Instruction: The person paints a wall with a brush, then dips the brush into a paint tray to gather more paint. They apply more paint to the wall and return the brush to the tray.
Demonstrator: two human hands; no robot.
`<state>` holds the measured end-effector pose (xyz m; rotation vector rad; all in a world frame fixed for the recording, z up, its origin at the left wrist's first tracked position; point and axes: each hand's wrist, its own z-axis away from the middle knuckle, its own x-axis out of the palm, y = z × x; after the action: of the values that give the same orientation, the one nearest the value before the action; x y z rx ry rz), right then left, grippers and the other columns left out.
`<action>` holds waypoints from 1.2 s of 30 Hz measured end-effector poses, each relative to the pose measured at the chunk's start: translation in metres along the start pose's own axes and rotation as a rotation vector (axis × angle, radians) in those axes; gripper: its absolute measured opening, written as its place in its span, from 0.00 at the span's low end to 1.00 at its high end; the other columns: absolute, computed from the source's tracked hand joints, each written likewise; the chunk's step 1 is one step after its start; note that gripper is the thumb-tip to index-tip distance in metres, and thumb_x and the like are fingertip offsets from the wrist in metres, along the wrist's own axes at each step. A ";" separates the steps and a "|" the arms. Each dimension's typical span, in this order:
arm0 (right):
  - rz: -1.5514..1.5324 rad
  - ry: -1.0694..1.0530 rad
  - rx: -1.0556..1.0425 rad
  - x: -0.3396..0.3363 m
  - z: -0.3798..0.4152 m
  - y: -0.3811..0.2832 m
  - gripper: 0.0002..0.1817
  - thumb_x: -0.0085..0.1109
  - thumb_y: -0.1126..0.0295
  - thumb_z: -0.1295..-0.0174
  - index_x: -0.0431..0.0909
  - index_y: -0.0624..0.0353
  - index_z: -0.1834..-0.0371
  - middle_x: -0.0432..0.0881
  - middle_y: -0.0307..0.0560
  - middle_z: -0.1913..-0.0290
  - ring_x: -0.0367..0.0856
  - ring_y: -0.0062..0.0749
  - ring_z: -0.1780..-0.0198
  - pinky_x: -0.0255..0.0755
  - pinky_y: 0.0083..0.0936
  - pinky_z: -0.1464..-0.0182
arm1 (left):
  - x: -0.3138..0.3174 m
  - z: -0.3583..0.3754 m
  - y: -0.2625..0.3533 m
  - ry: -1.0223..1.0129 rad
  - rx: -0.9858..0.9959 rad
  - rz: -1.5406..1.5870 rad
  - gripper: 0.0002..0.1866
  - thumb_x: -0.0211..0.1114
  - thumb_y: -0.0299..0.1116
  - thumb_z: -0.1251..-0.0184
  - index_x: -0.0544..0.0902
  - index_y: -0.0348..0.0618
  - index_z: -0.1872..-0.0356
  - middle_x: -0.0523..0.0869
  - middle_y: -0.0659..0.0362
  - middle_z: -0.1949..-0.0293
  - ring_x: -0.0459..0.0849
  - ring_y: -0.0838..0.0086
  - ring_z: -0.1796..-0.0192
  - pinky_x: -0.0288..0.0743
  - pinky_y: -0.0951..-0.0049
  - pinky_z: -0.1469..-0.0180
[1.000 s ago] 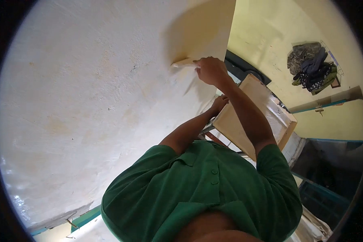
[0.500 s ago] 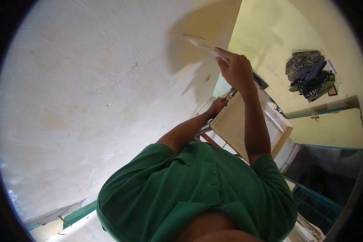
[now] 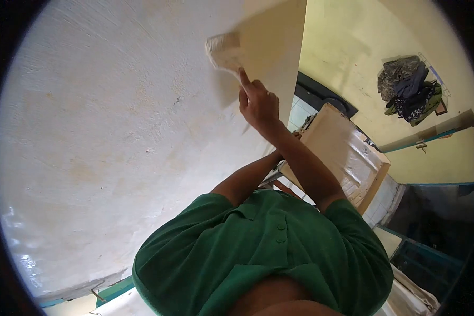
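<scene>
A wide, pale-bristled paintbrush (image 3: 224, 51) is in my right hand (image 3: 260, 108), with the index finger stretched along its handle. Its bristles lie on or very close to the white wall (image 3: 116, 142); contact is hard to judge. My left hand (image 3: 296, 135) is mostly hidden behind my right forearm. The fingers that show are closed at the left edge of a cream paint tray (image 3: 321, 139). White paint coats the tray's lower right part.
Metal framing, seemingly a ladder (image 3: 271, 179), shows beneath the tray. Clothes (image 3: 411, 89) hang on the yellow wall (image 3: 342, 47) at right. Beside them is a yellow panel with a latch (image 3: 421, 147). A black object (image 3: 326, 95) lies on the tiled floor beyond the tray.
My right hand has swung left and slightly down with the paintbrush, whose broad face now shows against the wall. My right forearm now covers most of my left hand.
</scene>
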<state>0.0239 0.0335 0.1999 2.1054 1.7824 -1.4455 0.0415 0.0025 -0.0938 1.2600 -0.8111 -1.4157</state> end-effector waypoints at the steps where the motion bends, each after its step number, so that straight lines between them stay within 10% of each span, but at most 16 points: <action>1: 0.026 -0.056 0.022 0.000 0.007 -0.002 0.24 0.51 0.65 0.41 0.66 0.49 0.38 0.73 0.46 0.76 0.77 0.44 0.77 0.74 0.39 0.73 | -0.001 -0.001 -0.003 -0.004 0.003 -0.004 0.18 0.48 0.42 0.34 0.79 0.36 0.60 0.83 0.55 0.65 0.79 0.68 0.63 0.71 0.66 0.58; 7: 0.109 -0.250 -0.002 0.001 0.042 0.009 0.23 0.51 0.65 0.41 0.68 0.51 0.40 0.73 0.47 0.76 0.77 0.44 0.77 0.74 0.38 0.73 | -0.008 0.000 -0.009 -0.020 0.002 -0.010 0.17 0.47 0.39 0.33 0.79 0.37 0.58 0.83 0.56 0.63 0.79 0.69 0.63 0.72 0.66 0.58; 19: -0.163 0.352 -0.130 -0.047 -0.053 0.005 0.27 0.52 0.68 0.43 0.64 0.52 0.37 0.74 0.51 0.76 0.77 0.43 0.74 0.73 0.37 0.70 | -0.001 -0.012 0.006 -0.004 -0.002 0.019 0.17 0.48 0.38 0.35 0.78 0.36 0.58 0.82 0.53 0.61 0.80 0.67 0.62 0.73 0.67 0.58; 33: 0.003 -0.262 0.053 -0.018 0.027 0.022 0.22 0.50 0.66 0.42 0.70 0.54 0.42 0.78 0.55 0.74 0.79 0.47 0.71 0.73 0.41 0.66 | 0.014 -0.011 -0.016 0.007 0.024 0.016 0.17 0.49 0.36 0.37 0.78 0.34 0.57 0.82 0.50 0.59 0.81 0.64 0.61 0.73 0.67 0.57; 36: -0.440 -0.290 0.242 -0.045 0.043 0.055 0.20 0.50 0.65 0.41 0.72 0.60 0.46 0.79 0.54 0.75 0.80 0.38 0.73 0.72 0.34 0.69 | 0.008 -0.014 -0.022 0.006 0.055 0.020 0.17 0.49 0.36 0.37 0.78 0.34 0.57 0.82 0.49 0.59 0.81 0.64 0.61 0.74 0.67 0.56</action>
<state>0.0444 -0.0429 0.1760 1.5274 2.1215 -2.0387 0.0503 0.0026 -0.1199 1.2939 -0.8610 -1.3814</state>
